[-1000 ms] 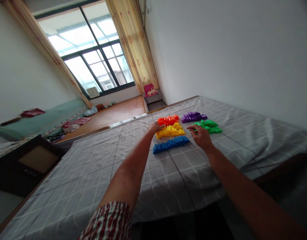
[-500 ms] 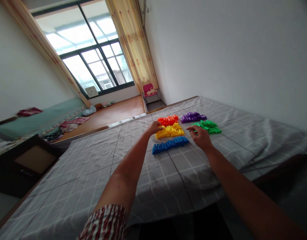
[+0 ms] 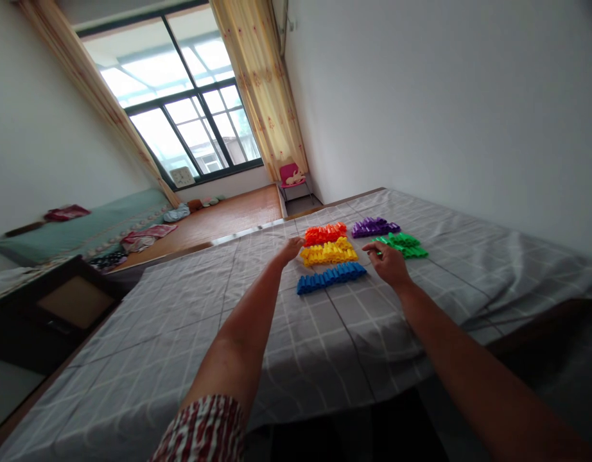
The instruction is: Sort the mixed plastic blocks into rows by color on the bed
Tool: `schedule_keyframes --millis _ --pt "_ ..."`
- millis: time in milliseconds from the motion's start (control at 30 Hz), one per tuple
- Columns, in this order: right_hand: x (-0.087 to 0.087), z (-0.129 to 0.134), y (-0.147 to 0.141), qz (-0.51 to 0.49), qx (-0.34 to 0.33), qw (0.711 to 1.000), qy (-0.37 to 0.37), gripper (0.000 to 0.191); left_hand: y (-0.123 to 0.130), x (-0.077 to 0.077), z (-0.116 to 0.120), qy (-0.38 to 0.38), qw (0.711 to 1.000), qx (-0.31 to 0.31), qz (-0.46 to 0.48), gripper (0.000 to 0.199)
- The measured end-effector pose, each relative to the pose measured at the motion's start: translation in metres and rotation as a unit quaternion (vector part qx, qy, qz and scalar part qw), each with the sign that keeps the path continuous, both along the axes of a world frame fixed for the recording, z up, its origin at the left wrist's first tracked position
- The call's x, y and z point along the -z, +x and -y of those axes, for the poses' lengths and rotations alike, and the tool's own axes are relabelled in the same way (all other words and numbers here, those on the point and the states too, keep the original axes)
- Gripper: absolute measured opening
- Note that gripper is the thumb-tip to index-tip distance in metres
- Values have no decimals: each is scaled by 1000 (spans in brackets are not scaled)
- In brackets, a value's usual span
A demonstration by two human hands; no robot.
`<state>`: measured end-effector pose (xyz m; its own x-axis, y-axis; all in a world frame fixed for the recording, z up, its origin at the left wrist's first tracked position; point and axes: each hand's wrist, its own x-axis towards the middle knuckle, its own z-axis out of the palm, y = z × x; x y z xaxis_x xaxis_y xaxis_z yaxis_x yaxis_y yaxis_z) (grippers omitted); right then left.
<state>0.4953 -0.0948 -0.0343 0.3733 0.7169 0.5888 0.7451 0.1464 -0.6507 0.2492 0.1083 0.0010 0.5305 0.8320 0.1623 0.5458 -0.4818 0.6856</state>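
Note:
Rows of small shiny pieces, grouped by colour, lie on a grey checked cloth [image 3: 180,327]. The red-orange pile [image 3: 325,233] is behind the yellow pile [image 3: 329,251], and the blue row [image 3: 332,277] is nearest me. Further right are the purple pile [image 3: 375,226] and the green pile [image 3: 404,245]. My left hand [image 3: 292,249] is at the left ends of the red-orange and yellow piles, fingers apart and holding nothing visible. Beside the green pile's left end is my right hand [image 3: 386,262], its fingers bent; whether they hold anything is too small to tell.
A white wall [image 3: 445,109] rises along the right. Beyond the cloth's far edge stand a pink chair [image 3: 291,174] and a wooden platform [image 3: 228,218] below the window. A dark cabinet [image 3: 60,308] is at the left.
My left hand has drawn slightly left, off the yellow pile. My right hand is almost where it was. The whole view has shifted slightly.

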Motion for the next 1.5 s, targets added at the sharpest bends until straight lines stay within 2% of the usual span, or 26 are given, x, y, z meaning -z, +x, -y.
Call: schedule_keyframes --millis 133,267,367,467,533,600,700,800,900,1000,1067,1167,1333,1500 --pt "2 -1 1 -3 13 1000 -9 28 -2 8 11 -11 1000 -20 -11 26" --pt "4 -3 3 1 21 1000 -10 28 -7 10 20 -3 999 -37 -7 31" --pt "7 -3 2 -7 23 1000 8 28 -21 12 26 0 997 -72 10 33" --pt "8 -2 0 -20 30 999 24 29 -43 22 31 -11 993 -110 33 32" --pt "4 -5 0 -11 31 999 28 28 -55 31 33 -19 991 -127 40 32" --pt "-6 -16 2 21 4 1000 19 27 -62 39 34 -18 988 -144 52 32" --pt "-28 -49 5 74 -45 995 -42 24 -64 46 36 0 986 -154 62 31" --pt "-41 -89 5 87 -38 986 -139 22 -64 46 38 28 990 -133 34 29" --pt "-37 -118 1 105 -6 967 -234 25 -68 45 41 29 993 -106 43 30" --pt "-23 -130 -1 131 38 950 -282 34 -72 45 43 20 993 -92 74 29" --pt "-15 -132 2 137 45 948 -282 34 -72 45 44 23 993 -87 75 29" --pt "-11 -130 10 131 21 953 -273 31 -70 44 45 28 995 -81 56 29" --pt "-13 -119 24 120 -67 959 -247 30 -68 41 47 30 996 -81 34 30" --pt "-20 -112 33 138 -123 947 -263 31 -69 39 47 33 996 -79 25 30"
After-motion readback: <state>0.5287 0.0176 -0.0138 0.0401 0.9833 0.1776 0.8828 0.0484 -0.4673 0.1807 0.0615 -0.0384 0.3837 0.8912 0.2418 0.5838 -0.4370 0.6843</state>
